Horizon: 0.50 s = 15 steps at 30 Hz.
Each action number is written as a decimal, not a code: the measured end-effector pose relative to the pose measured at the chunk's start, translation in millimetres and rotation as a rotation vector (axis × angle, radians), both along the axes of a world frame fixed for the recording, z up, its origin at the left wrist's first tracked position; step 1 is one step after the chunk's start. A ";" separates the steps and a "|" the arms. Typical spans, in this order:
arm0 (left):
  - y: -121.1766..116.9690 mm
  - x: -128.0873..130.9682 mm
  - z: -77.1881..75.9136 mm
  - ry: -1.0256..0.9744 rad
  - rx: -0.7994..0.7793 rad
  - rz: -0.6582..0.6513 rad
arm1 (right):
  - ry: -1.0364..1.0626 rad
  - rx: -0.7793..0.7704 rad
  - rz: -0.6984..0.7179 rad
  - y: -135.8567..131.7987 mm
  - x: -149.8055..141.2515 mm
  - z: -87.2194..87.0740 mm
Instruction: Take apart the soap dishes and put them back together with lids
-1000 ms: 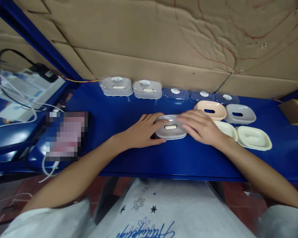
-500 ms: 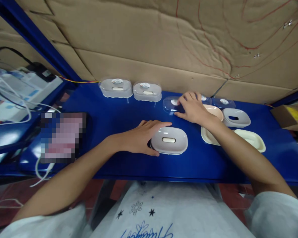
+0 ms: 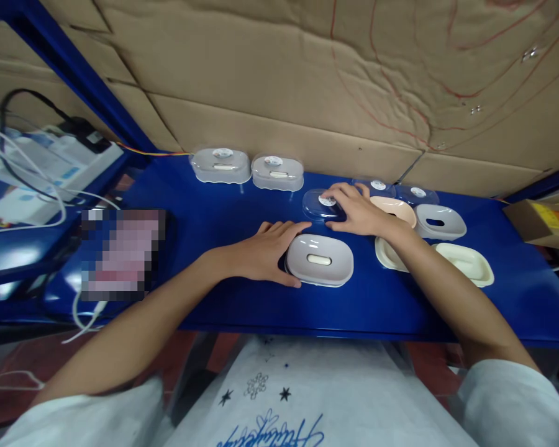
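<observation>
A grey soap dish point(image 3: 320, 259) with a cream insert sits on the blue table point(image 3: 242, 298) in front of me. My left hand point(image 3: 261, 251) cups its left end, fingers curled round the edge. My right hand point(image 3: 358, 210) lies on a clear plastic lid point(image 3: 317, 205) just behind the dish, fingers gripping its right side. Two more clear lids point(image 3: 377, 185) rest further back to the right.
Two closed grey dishes point(image 3: 221, 164) stand at the back by the cardboard wall. A peach tray point(image 3: 398, 208), a grey tray point(image 3: 440, 221) and two cream trays point(image 3: 466, 264) lie on the right. A pixelated device point(image 3: 118, 254) and cables point(image 3: 28, 186) are on the left. A cardboard box point(image 3: 540, 223) is far right.
My right hand left the grey dish, reached back to the row of clear lids and has drawn one lid toward me. My left hand stayed on the dish.
</observation>
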State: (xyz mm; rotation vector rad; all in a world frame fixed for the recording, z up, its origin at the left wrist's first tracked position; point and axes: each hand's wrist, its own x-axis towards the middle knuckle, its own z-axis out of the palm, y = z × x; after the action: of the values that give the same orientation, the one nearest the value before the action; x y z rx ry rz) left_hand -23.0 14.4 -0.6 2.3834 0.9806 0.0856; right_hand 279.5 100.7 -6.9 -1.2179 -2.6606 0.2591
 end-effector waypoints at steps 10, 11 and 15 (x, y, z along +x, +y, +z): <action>2.0 -2.4 -2.3 0.026 0.066 -0.034 | 0.102 0.072 0.004 -20.4 2.0 23.3; 2.3 -2.7 -3.3 0.022 0.065 -0.035 | 0.141 0.106 0.016 -31.0 3.2 29.1; 3.4 -1.5 -8.4 0.000 0.074 -0.032 | 0.241 0.135 0.113 -83.1 7.4 39.2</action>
State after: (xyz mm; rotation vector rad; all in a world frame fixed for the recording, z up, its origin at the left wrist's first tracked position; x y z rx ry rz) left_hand -24.5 17.8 -9.0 2.4652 0.9537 0.1121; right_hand 286.9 17.5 32.3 -0.9336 -2.4953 0.2241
